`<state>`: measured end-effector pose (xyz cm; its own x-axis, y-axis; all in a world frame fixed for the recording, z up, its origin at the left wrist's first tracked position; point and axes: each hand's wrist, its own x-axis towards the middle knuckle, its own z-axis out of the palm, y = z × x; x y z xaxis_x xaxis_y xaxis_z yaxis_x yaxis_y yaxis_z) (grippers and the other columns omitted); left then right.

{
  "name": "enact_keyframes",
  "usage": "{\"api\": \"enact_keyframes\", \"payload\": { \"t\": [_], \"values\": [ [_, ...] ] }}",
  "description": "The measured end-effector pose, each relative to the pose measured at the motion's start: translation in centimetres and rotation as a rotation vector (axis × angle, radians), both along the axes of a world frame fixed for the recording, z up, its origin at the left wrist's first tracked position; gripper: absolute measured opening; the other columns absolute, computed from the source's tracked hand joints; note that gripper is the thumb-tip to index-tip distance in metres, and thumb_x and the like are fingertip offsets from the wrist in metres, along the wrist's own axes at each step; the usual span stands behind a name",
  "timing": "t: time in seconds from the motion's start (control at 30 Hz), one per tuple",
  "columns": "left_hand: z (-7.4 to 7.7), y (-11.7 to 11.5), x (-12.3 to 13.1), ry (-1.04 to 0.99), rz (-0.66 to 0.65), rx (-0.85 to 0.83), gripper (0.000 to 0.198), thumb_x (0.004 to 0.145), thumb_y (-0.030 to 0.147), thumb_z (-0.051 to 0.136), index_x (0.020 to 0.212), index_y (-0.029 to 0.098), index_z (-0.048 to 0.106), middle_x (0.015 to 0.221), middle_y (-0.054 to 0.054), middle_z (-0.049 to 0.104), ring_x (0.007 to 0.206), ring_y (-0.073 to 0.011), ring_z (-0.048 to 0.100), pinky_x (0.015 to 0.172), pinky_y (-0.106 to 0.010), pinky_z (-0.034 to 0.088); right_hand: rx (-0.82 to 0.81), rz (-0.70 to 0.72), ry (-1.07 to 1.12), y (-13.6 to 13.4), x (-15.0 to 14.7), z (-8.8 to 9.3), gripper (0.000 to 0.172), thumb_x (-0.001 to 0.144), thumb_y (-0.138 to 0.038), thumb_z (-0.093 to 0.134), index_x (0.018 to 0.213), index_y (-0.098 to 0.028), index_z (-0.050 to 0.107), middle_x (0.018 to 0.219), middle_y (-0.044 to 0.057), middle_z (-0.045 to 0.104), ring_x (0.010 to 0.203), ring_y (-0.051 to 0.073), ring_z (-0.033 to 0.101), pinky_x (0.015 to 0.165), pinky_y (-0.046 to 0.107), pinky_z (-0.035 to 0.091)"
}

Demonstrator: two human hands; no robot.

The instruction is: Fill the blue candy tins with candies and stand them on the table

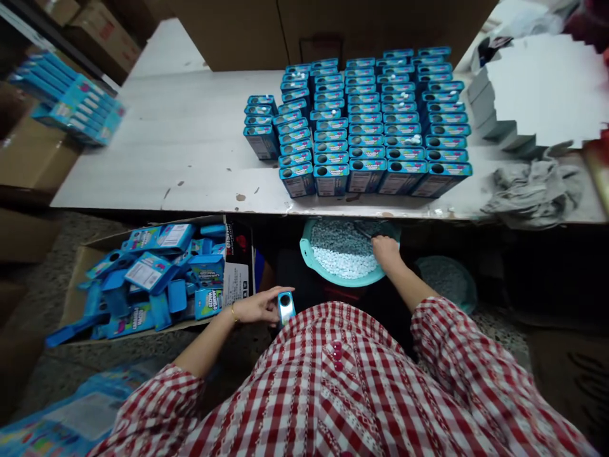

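Note:
My left hand grips a small blue candy box upright near my lap, its round dark hole facing up. My right hand is closed at the right rim of a turquoise bowl of small white candies. From its fingers a dark scoop reaches into the bowl; its far end is in shadow and hard to make out. Left of my left hand stands an open carton, heaped with loose blue boxes.
Rows of upright blue boxes with holes on top fill the middle of the white table. A stack of white card and a grey cloth lie to the right. A second bowl sits lower right. Packed boxes are at far left.

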<state>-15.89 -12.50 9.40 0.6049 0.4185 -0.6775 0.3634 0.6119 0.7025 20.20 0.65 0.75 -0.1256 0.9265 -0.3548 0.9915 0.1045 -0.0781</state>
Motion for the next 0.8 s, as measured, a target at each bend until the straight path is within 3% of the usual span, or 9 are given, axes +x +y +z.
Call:
{"api": "enact_keyframes", "payload": {
  "t": [0.1,0.2,0.37,0.43,0.6,0.8],
  "values": [
    [-0.8,0.2,-0.3,0.125,0.123,0.148,0.061,0.055,0.029,0.076,0.111,0.021,0.051,0.093,-0.001,0.053,0.069,-0.0105,0.053,0.064,-0.025,0.046,-0.079,0.019,0.091,-0.5,-2.1,-1.6,0.03,0.083,-0.008,0.039,0.091,-0.01,0.068,0.096,0.017,0.065,0.091,0.021,0.061,0.078,0.028,0.044],
    [-1.1,1.0,-0.2,0.235,0.287,0.379,0.05,0.051,0.027,0.078,0.095,0.018,0.057,0.094,-0.002,0.054,0.084,-0.0152,0.052,0.077,-0.028,0.045,-0.126,0.005,0.194,-0.8,-3.7,-3.4,0.031,0.08,-0.007,0.042,0.095,-0.011,0.069,0.097,0.015,0.067,0.093,0.021,0.061,0.08,0.027,0.043],
    [-2.5,3.3,1.4,0.252,0.632,0.539,0.05,0.058,0.029,0.072,0.102,0.019,0.051,0.09,-0.001,0.057,0.086,-0.0166,0.054,0.082,-0.031,0.044,-0.193,-0.09,0.38,0.4,-3.8,-5.2,0.03,0.074,-0.01,0.051,0.094,-0.017,0.072,0.092,0.009,0.07,0.087,0.019,0.064,0.077,0.023,0.046],
    [-3.3,4.4,2.4,0.224,0.708,0.608,0.05,0.061,0.029,0.07,0.105,0.019,0.049,0.093,-0.001,0.057,0.086,-0.0161,0.056,0.083,-0.031,0.044,-0.201,-0.11,0.471,0.8,-3.2,-5.2,0.031,0.072,-0.01,0.052,0.095,-0.018,0.072,0.088,0.006,0.071,0.081,0.017,0.064,0.073,0.022,0.047],
    [-4.0,7.3,5.1,0.227,0.697,0.767,0.045,0.063,0.028,0.068,0.103,0.017,0.052,0.095,-0.003,0.06,0.087,-0.0158,0.056,0.085,-0.03,0.044,-0.174,-0.134,0.647,0.8,-0.8,-2.4,0.033,0.071,-0.012,0.05,0.096,-0.018,0.071,0.085,0.004,0.07,0.064,0.012,0.061,0.059,0.021,0.049],
    [-5.3,9.6,8.9,0.399,0.611,0.962,0.039,0.066,0.024,0.067,0.102,0.018,0.055,0.099,-0.004,0.061,0.091,-0.0189,0.055,0.085,-0.033,0.042,-0.183,-0.152,0.857,0.5,2.1,5.0,0.031,0.07,-0.019,0.051,0.094,-0.016,0.072,0.086,0.005,0.066,0.058,0.011,0.055,0.047,0.02,0.044]
  ]
}}
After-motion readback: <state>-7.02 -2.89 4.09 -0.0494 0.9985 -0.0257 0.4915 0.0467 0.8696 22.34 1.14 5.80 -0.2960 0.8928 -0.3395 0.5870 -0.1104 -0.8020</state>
